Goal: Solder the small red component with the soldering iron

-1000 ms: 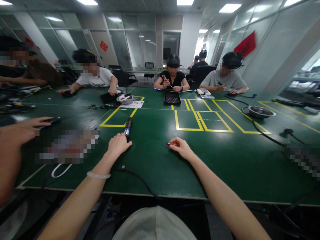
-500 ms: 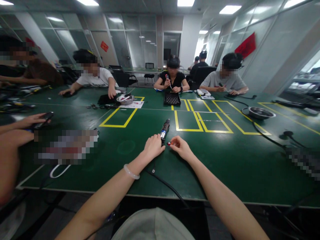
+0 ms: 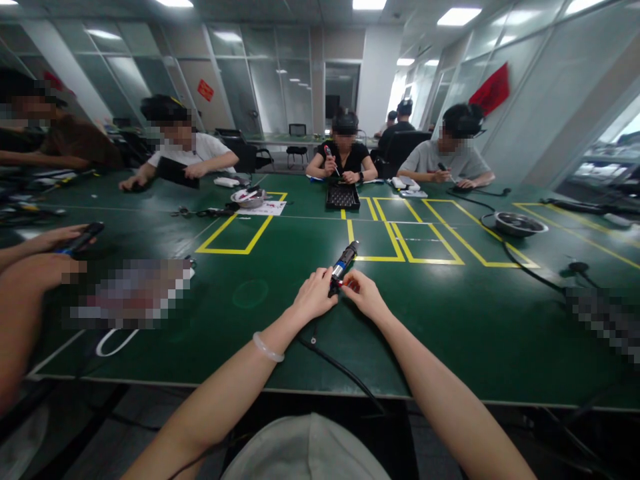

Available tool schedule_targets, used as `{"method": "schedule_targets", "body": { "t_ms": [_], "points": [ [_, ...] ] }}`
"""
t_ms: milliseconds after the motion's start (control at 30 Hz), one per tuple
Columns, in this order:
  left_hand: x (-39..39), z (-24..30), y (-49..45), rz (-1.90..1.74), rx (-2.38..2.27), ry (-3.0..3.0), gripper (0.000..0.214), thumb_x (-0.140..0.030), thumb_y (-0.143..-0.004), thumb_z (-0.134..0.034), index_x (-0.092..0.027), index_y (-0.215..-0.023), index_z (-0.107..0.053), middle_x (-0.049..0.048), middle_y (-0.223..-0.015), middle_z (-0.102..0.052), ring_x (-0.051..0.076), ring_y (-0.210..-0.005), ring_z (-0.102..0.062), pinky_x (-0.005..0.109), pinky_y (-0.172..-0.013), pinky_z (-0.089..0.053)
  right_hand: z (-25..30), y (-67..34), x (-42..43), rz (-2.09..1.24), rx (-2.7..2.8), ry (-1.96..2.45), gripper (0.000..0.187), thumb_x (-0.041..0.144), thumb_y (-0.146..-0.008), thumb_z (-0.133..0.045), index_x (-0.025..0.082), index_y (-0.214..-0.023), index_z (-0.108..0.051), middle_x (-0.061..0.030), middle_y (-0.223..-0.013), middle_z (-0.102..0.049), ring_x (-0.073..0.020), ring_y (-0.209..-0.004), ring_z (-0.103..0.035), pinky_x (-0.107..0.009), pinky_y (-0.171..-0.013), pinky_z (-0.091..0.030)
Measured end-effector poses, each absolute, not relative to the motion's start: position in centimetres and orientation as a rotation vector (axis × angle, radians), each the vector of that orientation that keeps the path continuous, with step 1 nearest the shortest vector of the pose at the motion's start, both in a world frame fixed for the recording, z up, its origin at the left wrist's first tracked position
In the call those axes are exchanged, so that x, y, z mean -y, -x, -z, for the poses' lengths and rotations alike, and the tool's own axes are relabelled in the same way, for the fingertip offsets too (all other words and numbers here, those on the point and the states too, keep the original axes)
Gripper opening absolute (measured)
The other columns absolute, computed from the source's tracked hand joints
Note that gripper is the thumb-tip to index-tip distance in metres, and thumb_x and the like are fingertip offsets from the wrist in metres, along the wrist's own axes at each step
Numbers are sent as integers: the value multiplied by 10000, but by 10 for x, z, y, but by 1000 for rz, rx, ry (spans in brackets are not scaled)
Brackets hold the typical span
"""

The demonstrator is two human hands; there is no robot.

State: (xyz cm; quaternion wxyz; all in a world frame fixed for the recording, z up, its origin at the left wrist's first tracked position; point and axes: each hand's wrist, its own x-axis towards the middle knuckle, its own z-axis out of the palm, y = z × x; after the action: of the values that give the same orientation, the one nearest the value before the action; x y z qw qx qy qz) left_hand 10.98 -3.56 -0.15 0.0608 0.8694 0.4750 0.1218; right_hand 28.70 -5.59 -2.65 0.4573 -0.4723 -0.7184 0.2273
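Note:
A dark, tube-shaped tool with a silver and blue band [image 3: 344, 261] points away from me, tilted to the right. My left hand [image 3: 315, 293] is closed around its near end, and the palm hides part of it. My right hand [image 3: 365, 293] pinches a small red piece [image 3: 341, 283] against the tool's right side. Its exact kind is too small to make out. Below my left hand lie a black cable [image 3: 345, 373] and a thin wire with a small ring end [image 3: 313, 341].
Yellow tape rectangles [image 3: 430, 261] mark the green table [image 3: 280, 280]. Ahead stand a black tray [image 3: 343, 197] and a metal bowl [image 3: 249, 197]. Another metal bowl [image 3: 521, 225] sits right, by a black cord [image 3: 537, 273]. A co-worker's hands [image 3: 65, 250] hold a dark tool at left.
The tool has swung to the right, and my left hand has shifted right with it. The red piece in my right hand now meets the tool's side. A co-worker opposite has lifted a dark flat object.

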Motion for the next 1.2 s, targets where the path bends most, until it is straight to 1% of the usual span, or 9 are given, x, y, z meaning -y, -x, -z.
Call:
{"method": "schedule_targets", "body": {
  "t_ms": [133,267,533,767,1000,1067,1200],
  "points": [
    [35,2,-110,-338,-1464,-2626,668,-362,-810,-540,-175,-1414,-326,140,-1315,-457,271,-1117,-518,352,-890,-452,26,-287,57,-495,1815,1189,48,171,-764,-547,191,-799,-522,16,-767,-519,-123,-639,-479,-247,-643,-394],
    [35,2,-110,-326,-1465,-2619,660,-371,-812,-538,-178,-1409,-332,142,-1311,-456,269,-1113,-521,352,-888,-459,26,-284,59,-468,1878,1197,66,153,-753,-547,192,-803,-528,9,-774,-522,-132,-671,-490,-242,-651,-392],
    [37,-1,-111,-316,-1469,-2597,679,-368,-803,-548,-169,-1413,-328,143,-1318,-448,267,-1141,-510,348,-915,-448,27,-282,59,-421,1900,1275,58,161,-771,-541,196,-817,-540,4,-780,-522,-136,-669,-501,-251,-679,-409],
    [36,1,-110,-326,-1476,-2635,668,-369,-819,-527,-167,-1420,-319,146,-1311,-456,266,-1108,-526,353,-887,-457,27,-280,57,-424,1944,1273,54,154,-794,-561,197,-826,-558,7,-775,-503,-136,-670,-503,-250,-676,-415],
    [37,0,-111,-308,-1500,-2638,660,-364,-821,-549,-186,-1415,-323,134,-1303,-468,258,-1116,-527,340,-886,-450,31,-282,56,-471,1932,1235,90,168,-845,-578,201,-900,-641,-11,-835,-550,-132,-689,-541,-261,-700,-437],
    [39,-1,-111,-313,-1512,-2659,658,-386,-819,-559,-174,-1403,-342,137,-1283,-480,264,-1097,-535,348,-879,-450,32,-283,55,-448,1909,1223,85,178,-848,-586,196,-879,-663,-27,-871,-558,-136,-713,-552,-267,-715,-449],
    [40,-2,-114,-339,-1561,-2688,590,-469,-869,-501,-169,-1366,-395,140,-1227,-508,268,-1060,-547,358,-863,-444,30,-283,56,-451,1885,1215,114,184,-857,-573,185,-850,-687,-37,-817,-612,-150,-712,-569,-268,-690,-451]
  ]
}}
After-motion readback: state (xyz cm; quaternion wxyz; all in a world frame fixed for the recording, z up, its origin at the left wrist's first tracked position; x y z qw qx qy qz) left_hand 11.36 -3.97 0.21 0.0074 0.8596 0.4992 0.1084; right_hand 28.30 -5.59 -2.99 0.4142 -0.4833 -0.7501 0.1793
